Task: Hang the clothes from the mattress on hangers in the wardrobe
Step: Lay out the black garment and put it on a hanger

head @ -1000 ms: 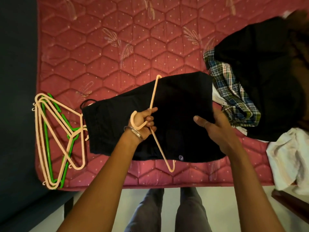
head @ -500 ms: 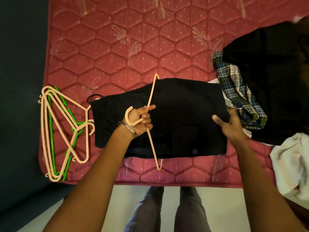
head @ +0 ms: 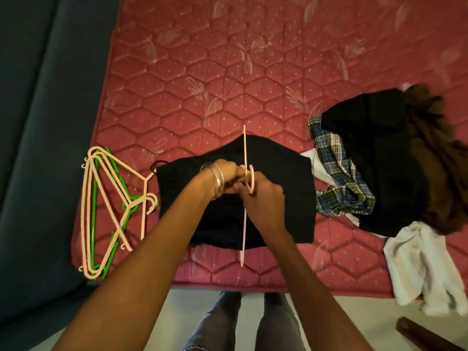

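Both hands now meet on the hanger

Our left hand [head: 229, 173] has its fingers curled tight round the neck of the peach hanger [head: 244, 196], and our right hand [head: 263, 198] has left the edge of the cloth and come over to pinch the hook too. The hanger, which lay tilted a moment ago, now stands straight up on its edge over the black garment [head: 281, 198], which lies on the red mattress [head: 228, 72]. We think the cloth goes on the hanger next. More hangers [head: 111, 211] wait on the left, and the clothes pile [head: 374, 160] sits on the right.
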A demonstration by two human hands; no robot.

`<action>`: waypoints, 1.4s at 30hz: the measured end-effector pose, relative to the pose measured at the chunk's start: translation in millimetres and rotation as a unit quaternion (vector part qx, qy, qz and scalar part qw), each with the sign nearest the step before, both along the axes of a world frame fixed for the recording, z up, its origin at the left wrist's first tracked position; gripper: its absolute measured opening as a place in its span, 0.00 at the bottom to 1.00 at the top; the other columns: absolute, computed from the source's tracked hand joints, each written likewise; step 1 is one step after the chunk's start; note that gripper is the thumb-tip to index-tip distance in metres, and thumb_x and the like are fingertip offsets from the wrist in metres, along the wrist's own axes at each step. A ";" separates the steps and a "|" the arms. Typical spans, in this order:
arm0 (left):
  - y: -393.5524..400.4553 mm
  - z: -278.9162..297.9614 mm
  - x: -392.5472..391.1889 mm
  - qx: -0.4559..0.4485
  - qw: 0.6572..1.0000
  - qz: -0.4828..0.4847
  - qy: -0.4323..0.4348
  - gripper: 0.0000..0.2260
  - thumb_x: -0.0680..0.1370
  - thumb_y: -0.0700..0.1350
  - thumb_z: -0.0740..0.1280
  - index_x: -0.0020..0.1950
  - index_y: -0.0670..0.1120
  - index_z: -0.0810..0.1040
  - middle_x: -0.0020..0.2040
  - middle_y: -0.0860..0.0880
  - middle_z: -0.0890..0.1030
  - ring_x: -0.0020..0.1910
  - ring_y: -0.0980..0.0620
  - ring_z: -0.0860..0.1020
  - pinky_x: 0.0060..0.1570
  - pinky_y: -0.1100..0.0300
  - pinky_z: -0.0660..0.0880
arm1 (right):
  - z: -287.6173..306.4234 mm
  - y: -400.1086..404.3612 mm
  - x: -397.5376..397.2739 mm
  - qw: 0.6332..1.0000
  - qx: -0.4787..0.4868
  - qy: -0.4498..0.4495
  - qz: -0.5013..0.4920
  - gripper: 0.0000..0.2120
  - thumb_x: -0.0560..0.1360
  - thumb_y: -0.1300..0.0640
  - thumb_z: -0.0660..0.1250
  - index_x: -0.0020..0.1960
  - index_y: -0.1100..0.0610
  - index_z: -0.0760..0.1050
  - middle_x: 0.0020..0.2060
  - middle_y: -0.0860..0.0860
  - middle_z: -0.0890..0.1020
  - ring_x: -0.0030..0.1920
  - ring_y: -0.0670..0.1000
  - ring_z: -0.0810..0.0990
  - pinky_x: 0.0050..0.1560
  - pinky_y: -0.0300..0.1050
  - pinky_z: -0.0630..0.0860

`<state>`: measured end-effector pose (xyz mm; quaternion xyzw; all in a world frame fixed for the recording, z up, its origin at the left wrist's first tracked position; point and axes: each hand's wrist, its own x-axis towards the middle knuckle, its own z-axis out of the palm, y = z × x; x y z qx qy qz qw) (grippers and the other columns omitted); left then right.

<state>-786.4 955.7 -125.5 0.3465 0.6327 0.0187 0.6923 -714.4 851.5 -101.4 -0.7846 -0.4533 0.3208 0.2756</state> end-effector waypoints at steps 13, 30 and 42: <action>4.9 87.4 -73.4 0.404 0.884 -0.098 0.213 0.46 0.65 0.45 0.79 0.75 0.42 0.56 0.75 0.40 0.56 0.73 0.41 0.56 0.72 0.51 0.55 | 189.3 22.0 52.7 0.958 0.077 0.128 0.243 0.07 0.74 0.65 0.70 0.39 0.56 0.79 0.28 0.57 0.80 0.29 0.51 0.80 0.35 0.47 0.78; -70.8 192.1 -49.3 0.431 0.856 0.286 -0.022 0.09 0.75 0.38 0.69 0.35 0.39 0.76 0.27 0.60 0.76 0.29 0.65 0.73 0.35 0.63 0.71 | 333.0 55.2 127.5 0.874 0.318 0.299 0.213 0.07 0.78 0.65 0.64 0.42 0.61 0.77 0.25 0.53 0.71 0.24 0.48 0.67 0.26 0.40 0.65; -201.9 326.3 -134.5 0.694 0.624 0.316 0.174 0.28 0.71 0.58 0.69 0.68 0.49 0.70 0.57 0.46 0.77 0.56 0.51 0.75 0.58 0.57 0.71 | 423.7 10.3 34.3 0.773 0.350 0.293 0.439 0.07 0.78 0.64 0.64 0.41 0.60 0.76 0.21 0.49 0.69 0.21 0.48 0.64 0.24 0.37 0.63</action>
